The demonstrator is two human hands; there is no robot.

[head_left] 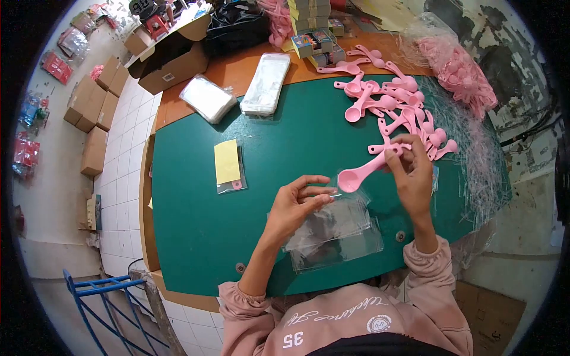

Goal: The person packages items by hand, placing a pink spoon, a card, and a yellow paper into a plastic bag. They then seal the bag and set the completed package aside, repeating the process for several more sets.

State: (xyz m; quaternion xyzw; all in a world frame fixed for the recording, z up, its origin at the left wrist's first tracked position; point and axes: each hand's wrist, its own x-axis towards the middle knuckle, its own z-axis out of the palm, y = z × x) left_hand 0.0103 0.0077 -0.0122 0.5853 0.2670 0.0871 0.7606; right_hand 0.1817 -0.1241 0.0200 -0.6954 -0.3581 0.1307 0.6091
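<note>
My right hand [412,175] is closed round the handle of a pink measuring spoon [351,180], whose round bowl points left. Between the thumb and fingers of my left hand [292,204] is the edge of a clear plastic bag [339,188], just beside the spoon's bowl. Below both hands lies a loose spread of clear plastic bags [332,231]. Beyond my right hand, a pile of pink spoons [389,102] covers part of the green tabletop [190,249]. To the left rests a packed bag [228,166] with a yellow card and a bit of pink inside.
Two stacks of clear bags [266,86] [208,99] lie toward the back. Bundled printed cards [317,46] stand behind the spoons. A large bag of pink spoons [457,71] is at the back right. An open cardboard box [172,68] and a blue metal trolley [101,288] are at left.
</note>
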